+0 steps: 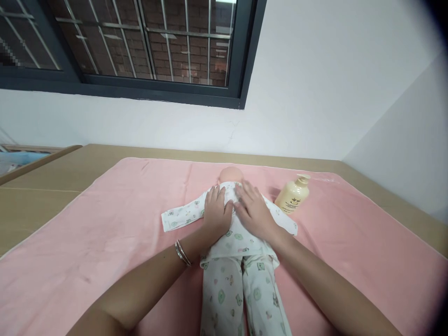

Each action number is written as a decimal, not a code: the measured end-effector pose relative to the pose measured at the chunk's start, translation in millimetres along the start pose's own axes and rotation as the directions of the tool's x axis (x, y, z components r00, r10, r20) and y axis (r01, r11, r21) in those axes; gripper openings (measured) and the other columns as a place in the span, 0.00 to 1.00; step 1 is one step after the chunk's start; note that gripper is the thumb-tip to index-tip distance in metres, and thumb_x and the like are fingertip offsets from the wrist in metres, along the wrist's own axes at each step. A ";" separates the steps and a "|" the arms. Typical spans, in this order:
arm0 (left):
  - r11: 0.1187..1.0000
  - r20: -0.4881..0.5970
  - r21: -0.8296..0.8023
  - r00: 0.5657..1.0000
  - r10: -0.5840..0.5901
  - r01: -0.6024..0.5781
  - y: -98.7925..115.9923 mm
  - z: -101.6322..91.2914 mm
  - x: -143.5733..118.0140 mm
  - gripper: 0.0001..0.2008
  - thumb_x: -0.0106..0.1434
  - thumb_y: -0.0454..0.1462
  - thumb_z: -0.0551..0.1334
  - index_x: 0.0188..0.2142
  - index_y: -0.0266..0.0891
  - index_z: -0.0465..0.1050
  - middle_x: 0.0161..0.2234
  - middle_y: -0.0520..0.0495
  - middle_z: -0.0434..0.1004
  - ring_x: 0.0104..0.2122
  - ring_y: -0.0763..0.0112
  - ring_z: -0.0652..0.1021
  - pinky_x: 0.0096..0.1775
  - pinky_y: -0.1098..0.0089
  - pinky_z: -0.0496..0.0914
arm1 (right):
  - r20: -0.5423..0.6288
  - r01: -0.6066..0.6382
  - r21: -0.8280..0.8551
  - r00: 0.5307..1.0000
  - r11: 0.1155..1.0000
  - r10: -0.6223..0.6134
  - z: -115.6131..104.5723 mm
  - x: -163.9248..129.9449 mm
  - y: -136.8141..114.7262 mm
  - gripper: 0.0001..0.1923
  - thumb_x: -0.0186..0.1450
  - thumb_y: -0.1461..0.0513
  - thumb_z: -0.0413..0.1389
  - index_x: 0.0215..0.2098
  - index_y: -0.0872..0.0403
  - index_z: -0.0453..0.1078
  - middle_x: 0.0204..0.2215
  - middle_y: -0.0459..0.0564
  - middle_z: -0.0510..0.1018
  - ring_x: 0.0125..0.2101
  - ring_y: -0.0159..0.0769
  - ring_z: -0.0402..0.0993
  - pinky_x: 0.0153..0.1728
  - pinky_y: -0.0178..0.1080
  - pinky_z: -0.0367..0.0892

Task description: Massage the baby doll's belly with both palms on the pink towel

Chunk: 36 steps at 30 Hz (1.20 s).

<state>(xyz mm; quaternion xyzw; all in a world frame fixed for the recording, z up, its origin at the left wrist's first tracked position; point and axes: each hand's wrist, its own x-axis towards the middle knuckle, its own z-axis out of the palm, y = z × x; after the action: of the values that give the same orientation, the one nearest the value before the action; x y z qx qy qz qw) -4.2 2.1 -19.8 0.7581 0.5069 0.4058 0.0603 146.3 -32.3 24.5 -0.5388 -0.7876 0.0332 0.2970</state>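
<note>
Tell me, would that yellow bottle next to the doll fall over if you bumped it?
Probably, yes. The bottle stands upright on the soft pink blanket, which looks like a wobbly base. Its pump top makes it tall and narrow above, so a nudge could tip it. Its rounded body might then roll a little.

The doll's (pixel 234 242) chest lies hidden under the left hand (pixel 216 214) and right hand (pixel 255 212); its legs run off the bottom edge. The bottle's (pixel 293 196) label print is too small to read. A blurred patch covers the window's (pixel 147 42) left corner.
</note>
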 end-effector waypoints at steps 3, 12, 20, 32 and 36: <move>0.999 -0.015 -0.036 1.000 0.017 -0.017 -2.4 1.6 -0.4 0.22 0.66 0.36 0.48 0.58 0.33 0.61 0.61 0.35 0.62 0.63 0.55 0.59 0.62 0.47 0.54 | 0.160 0.039 -0.024 0.987 0.999 -0.034 5.0 -0.7 -1.1 0.25 0.71 0.54 0.41 0.65 0.51 0.55 0.67 0.54 0.51 0.67 0.46 0.40 0.63 0.59 0.40; 0.993 -0.050 -0.115 0.998 0.026 -0.032 -5.3 2.1 -2.6 0.22 0.66 0.37 0.49 0.58 0.36 0.61 0.60 0.37 0.63 0.63 0.57 0.59 0.62 0.48 0.55 | 0.056 -0.004 -0.009 0.998 1.000 0.005 2.1 -1.0 1.4 0.27 0.71 0.54 0.42 0.66 0.54 0.52 0.68 0.55 0.46 0.67 0.43 0.37 0.64 0.56 0.41; 0.992 -0.072 -0.115 0.996 0.043 -0.051 -8.4 4.1 -1.3 0.21 0.66 0.37 0.49 0.58 0.36 0.61 0.59 0.36 0.65 0.62 0.56 0.61 0.61 0.47 0.56 | 0.141 -0.005 -0.007 0.990 1.000 0.006 -6.5 -1.5 0.5 0.28 0.71 0.53 0.41 0.67 0.51 0.50 0.68 0.55 0.47 0.67 0.45 0.37 0.63 0.57 0.41; 0.990 -0.021 -0.126 0.998 0.064 -0.066 -6.9 -0.8 4.9 0.20 0.68 0.40 0.48 0.57 0.36 0.62 0.58 0.39 0.66 0.61 0.56 0.61 0.62 0.49 0.55 | 0.060 0.138 -0.020 0.989 0.990 -0.137 -40.3 -10.2 -24.9 0.23 0.68 0.61 0.45 0.61 0.55 0.60 0.61 0.55 0.63 0.62 0.42 0.56 0.63 0.54 0.47; 0.983 0.020 -0.163 0.995 0.095 -0.090 -5.3 -2.0 4.6 0.22 0.69 0.42 0.48 0.59 0.36 0.59 0.60 0.39 0.62 0.63 0.53 0.58 0.62 0.48 0.52 | -0.034 0.360 0.136 0.933 0.923 -0.358 -94.5 -37.3 -55.6 0.19 0.69 0.63 0.42 0.56 0.49 0.64 0.48 0.47 0.76 0.52 0.36 0.69 0.62 0.51 0.55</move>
<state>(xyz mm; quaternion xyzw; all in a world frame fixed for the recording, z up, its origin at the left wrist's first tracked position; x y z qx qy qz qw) -8.6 7.8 -18.5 0.7790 0.4357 0.4374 0.1097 156.9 -113.2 106.7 -0.3635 -0.8674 0.0309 0.3383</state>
